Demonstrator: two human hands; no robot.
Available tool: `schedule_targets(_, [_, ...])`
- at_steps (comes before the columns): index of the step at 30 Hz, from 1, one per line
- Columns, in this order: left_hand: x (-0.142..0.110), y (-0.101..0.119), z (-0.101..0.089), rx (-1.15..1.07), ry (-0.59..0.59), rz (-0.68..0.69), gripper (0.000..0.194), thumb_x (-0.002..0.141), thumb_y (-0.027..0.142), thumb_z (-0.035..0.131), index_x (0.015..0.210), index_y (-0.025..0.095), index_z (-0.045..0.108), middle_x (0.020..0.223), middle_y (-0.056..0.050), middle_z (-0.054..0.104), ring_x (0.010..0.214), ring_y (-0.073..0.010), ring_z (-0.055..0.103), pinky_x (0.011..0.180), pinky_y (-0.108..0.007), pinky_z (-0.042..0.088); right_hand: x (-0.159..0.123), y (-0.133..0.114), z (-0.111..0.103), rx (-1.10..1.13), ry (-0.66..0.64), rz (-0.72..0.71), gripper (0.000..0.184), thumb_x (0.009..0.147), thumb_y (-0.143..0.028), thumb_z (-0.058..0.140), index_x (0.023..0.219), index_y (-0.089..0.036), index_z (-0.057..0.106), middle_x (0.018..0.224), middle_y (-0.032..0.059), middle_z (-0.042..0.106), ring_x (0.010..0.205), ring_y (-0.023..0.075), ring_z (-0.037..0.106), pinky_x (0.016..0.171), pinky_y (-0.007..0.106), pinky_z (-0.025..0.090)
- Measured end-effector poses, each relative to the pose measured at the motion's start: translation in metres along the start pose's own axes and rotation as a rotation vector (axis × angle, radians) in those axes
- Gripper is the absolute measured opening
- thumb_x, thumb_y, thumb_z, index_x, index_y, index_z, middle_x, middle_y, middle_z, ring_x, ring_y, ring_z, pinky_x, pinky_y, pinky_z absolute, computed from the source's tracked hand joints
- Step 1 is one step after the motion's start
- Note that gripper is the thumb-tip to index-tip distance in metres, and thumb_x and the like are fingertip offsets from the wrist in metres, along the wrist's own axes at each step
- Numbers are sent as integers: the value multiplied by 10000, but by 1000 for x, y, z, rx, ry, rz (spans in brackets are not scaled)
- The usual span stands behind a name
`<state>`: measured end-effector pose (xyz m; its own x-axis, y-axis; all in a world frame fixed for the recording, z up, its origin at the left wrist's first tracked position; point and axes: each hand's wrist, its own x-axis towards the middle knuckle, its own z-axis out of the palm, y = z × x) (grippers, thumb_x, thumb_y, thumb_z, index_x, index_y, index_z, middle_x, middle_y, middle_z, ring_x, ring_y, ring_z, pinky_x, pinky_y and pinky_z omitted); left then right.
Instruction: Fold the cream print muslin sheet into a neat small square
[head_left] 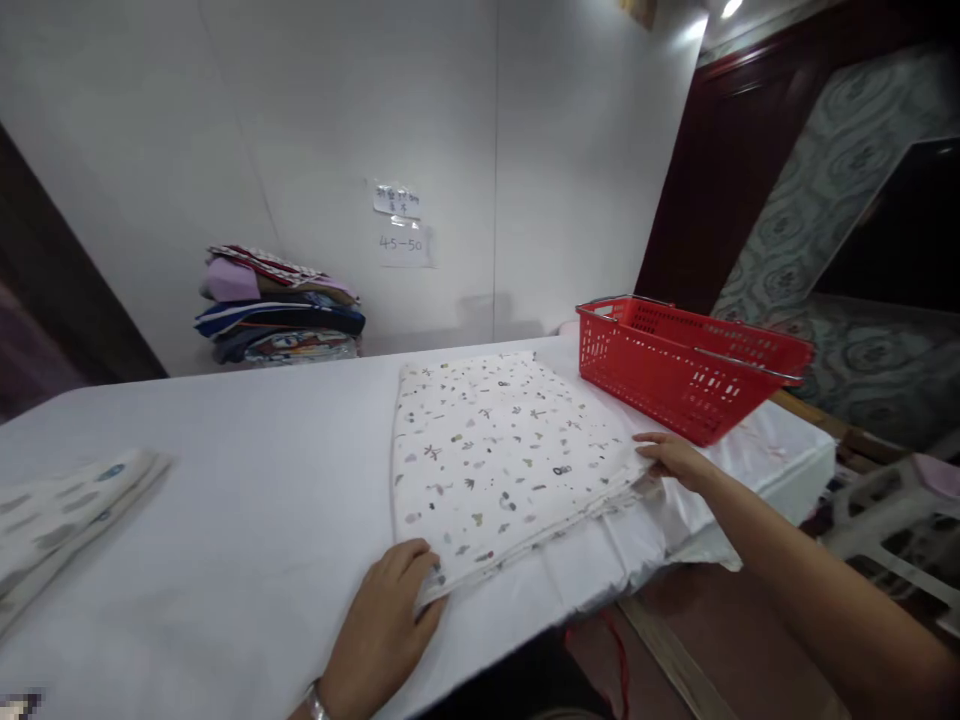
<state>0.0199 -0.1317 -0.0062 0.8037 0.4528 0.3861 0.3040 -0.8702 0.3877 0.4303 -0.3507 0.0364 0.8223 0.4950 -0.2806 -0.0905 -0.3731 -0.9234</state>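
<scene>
I see a folded white cloth (495,450), dotted with small grey and tan prints, its layered edge slightly rumpled, spread on the table (277,500) between both sets of fingers. The left hand (386,620) pinches one corner; the right hand (671,460) grips another, a red basket (667,370) just beyond its fingertips.

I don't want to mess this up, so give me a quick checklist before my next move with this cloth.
1. Left hand holding the cloth's near left corner: ok.
2. Right hand at its near right corner: ok.
3. Top layer free of big folds: ok, it lies fairly smooth.
4. Basket off the cloth: ok, it stands beside it.
5. Other cloth apart: ok, far left.
6. Underside smooth: cannot tell, hidden.
</scene>
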Motion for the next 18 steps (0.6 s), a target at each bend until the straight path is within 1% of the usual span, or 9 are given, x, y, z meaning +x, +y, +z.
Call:
schedule_targets(4, [2, -1, 1, -3, -15, 17, 262, 740, 363, 534, 977, 278, 605, 1076, -39, 583, 959, -241, 557, 823, -416, 473, -1, -10, 1, -21, 14, 13, 346, 653, -101, 633, 997, -96, 596, 539, -3, 576, 428, 98, 516, 424, 213, 445])
schedule_targets(7, [3, -3, 4, 27, -31, 21, 266, 742, 388, 528, 967, 273, 611, 1070, -43, 589, 959, -247, 559, 828, -420, 467, 0, -25, -1, 16, 24, -4, 283, 642, -74, 643, 923, -87, 619, 546, 8, 582, 436, 95, 519, 412, 201, 440])
schedule_targets(9, [4, -4, 6, 47, -33, 27, 278, 737, 409, 529, 966, 276, 614, 1070, -47, 593, 965, -254, 559, 834, -423, 464, 3, -36, -6, 96, 37, -94, 283, 678, -98, 636, 959, -113, 610, 608, 7, 598, 469, 74, 523, 439, 177, 446])
schedule_targets(11, [5, -5, 8, 58, -30, 36, 287, 736, 429, 526, 966, 283, 617, 1067, -49, 598, 969, -258, 560, 837, -423, 464, 4, -43, -12, 197, 29, -187, 298, 722, -124, 613, 1018, -146, 583, 689, 5, 614, 501, 56, 529, 471, 160, 454])
schedule_targets(13, [5, -7, 10, 64, -26, 40, 284, 739, 442, 517, 952, 285, 620, 1050, -48, 608, 963, -259, 565, 835, -423, 465, 3, -40, -16, 239, 2, -190, 296, 727, -111, 602, 1019, -139, 568, 710, 11, 617, 510, 58, 540, 486, 167, 465])
schedule_targets(16, [4, -10, 10, 66, -19, 29, 274, 741, 451, 507, 919, 280, 625, 1024, -44, 619, 948, -260, 575, 827, -424, 471, -2, -17, -18, 161, -36, -50, 295, 671, -63, 624, 960, -89, 568, 656, 32, 617, 511, 109, 576, 491, 232, 496])
schedule_targets(18, [3, -12, 11, 58, -18, 17, 266, 739, 450, 506, 899, 277, 628, 1013, -38, 623, 944, -260, 578, 820, -423, 476, -6, 0, -18, 105, -55, 22, 328, 639, -55, 646, 956, -67, 563, 624, 45, 622, 517, 152, 600, 501, 282, 512])
